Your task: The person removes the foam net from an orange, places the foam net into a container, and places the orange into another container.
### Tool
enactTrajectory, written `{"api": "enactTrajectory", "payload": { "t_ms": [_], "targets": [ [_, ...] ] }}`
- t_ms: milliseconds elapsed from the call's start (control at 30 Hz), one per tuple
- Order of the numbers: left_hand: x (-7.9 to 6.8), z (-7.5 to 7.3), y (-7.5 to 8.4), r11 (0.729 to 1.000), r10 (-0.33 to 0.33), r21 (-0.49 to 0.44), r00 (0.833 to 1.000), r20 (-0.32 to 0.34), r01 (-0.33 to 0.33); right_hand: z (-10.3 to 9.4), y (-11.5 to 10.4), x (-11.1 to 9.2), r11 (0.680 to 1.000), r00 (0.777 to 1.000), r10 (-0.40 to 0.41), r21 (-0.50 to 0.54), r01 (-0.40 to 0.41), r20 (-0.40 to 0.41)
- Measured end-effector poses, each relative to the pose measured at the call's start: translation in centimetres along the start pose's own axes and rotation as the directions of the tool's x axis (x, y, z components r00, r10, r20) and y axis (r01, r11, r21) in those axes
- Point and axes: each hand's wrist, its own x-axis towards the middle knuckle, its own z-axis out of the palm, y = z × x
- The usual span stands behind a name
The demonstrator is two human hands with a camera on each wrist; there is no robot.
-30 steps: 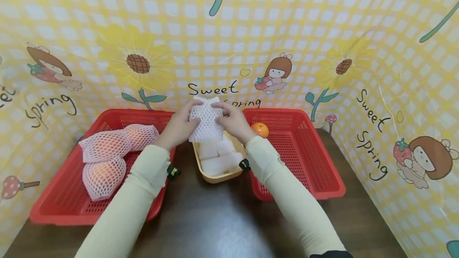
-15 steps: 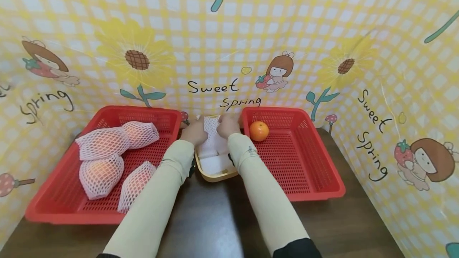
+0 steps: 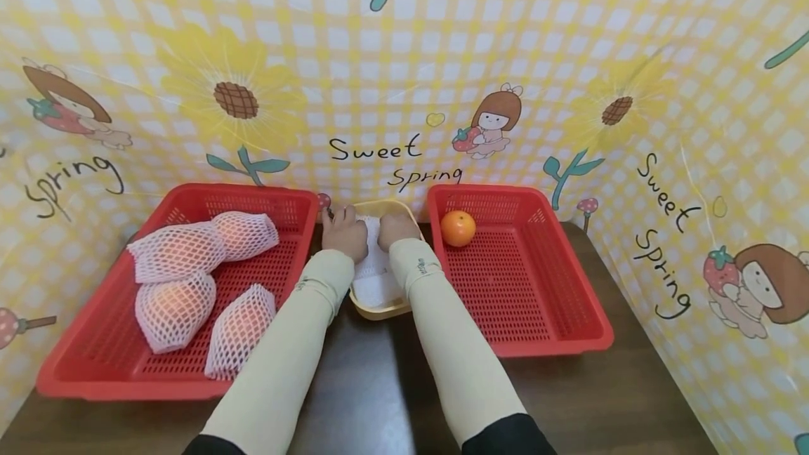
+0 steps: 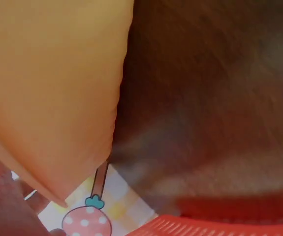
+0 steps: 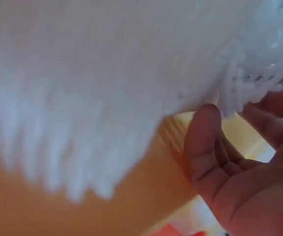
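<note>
A yellow basket (image 3: pixel 379 313) stands in the middle, lined with flat white foam net sleeves (image 3: pixel 373 272). My left hand (image 3: pixel 346 232) lies over its left rim, fingers loosely spread and pointing away from me. In the left wrist view the outside of the basket wall (image 4: pixel 57 88) fills the left part, with part of the hand low in the corner. My right hand (image 3: pixel 398 229) is inside the basket with its fingers curled. The right wrist view shows its thumb and fingers at either side of the frayed end of a foam net sleeve (image 5: pixel 235 78).
The left red basket (image 3: pixel 152 388) holds several round fruits in foam nets (image 3: pixel 177 307). An orange citrus fruit (image 3: pixel 458 229) sits at the back left of the right red basket (image 3: pixel 550 343). A yellow checked cloth (image 3: pixel 373 76) hangs behind the dark tabletop (image 3: pixel 354 399).
Both hands have lowered a foam net sleeve from the air into the yellow basket. The left hand has since shifted to the rim. A netted fruit at the front of the left basket is now uncovered.
</note>
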Motion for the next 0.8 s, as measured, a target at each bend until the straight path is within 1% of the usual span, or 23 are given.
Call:
{"api": "enactTrajectory", "payload": {
  "t_ms": [67,100,200,267,333,400,467,567,667,733,800],
  "targets": [
    [0.0,-0.2,-0.2,0.997,0.028,0.066,0.999,-0.017,-0.027,-0.4,-0.4,-0.3,0.999,1.000,0.015,-0.045,-0.015,-0.003],
    [0.0,-0.3,-0.2,0.996,0.033,0.088,0.999,-0.009,-0.032,-0.6,-0.5,-0.5,0.998,1.000,0.023,-0.056,-0.023,-0.001],
    [0.2,-0.2,-0.3,0.991,0.031,0.124,0.997,0.070,-0.039,-0.8,-0.8,-0.8,0.998,0.999,0.043,-0.052,-0.042,0.012],
    [0.4,-0.2,-0.4,0.993,0.017,0.117,0.992,0.125,-0.032,-0.8,-0.8,-0.9,0.998,0.999,0.038,-0.044,-0.037,0.025],
    [0.5,-0.1,-0.4,0.995,0.011,0.092,0.987,0.162,-0.026,-0.9,-0.8,-1.1,0.999,0.999,0.018,-0.035,-0.016,0.037],
    [0.6,-0.1,-0.4,0.998,0.012,0.058,0.984,0.176,-0.023,-1.0,-0.8,-1.2,1.000,0.999,-0.003,-0.028,0.004,0.050],
    [0.6,-0.4,-0.5,1.000,0.020,0.007,0.986,0.167,-0.022,-1.2,-0.7,-1.2,1.000,0.998,-0.015,-0.016,0.016,0.056],
    [0.4,-1.5,-0.6,0.995,0.026,-0.102,0.989,0.147,-0.011,-1.6,-0.5,-1.1,1.000,0.999,-0.023,-0.004,0.023,0.041],
    [-0.1,-3.5,-0.3,0.979,0.029,-0.203,0.990,0.140,0.000,-2.4,-0.5,-1.1,0.998,0.998,-0.060,0.007,0.060,-0.009],
    [-0.4,-5.0,-0.1,0.967,0.051,-0.253,0.990,0.129,-0.017,-3.4,-0.7,-1.3,0.995,0.994,-0.093,0.029,0.095,-0.049],
    [-0.9,-6.6,0.1,0.952,0.098,-0.299,0.990,0.103,-0.063,-4.7,-1.0,-1.9,0.989,0.987,-0.131,0.062,0.136,-0.091]
  ]
}}
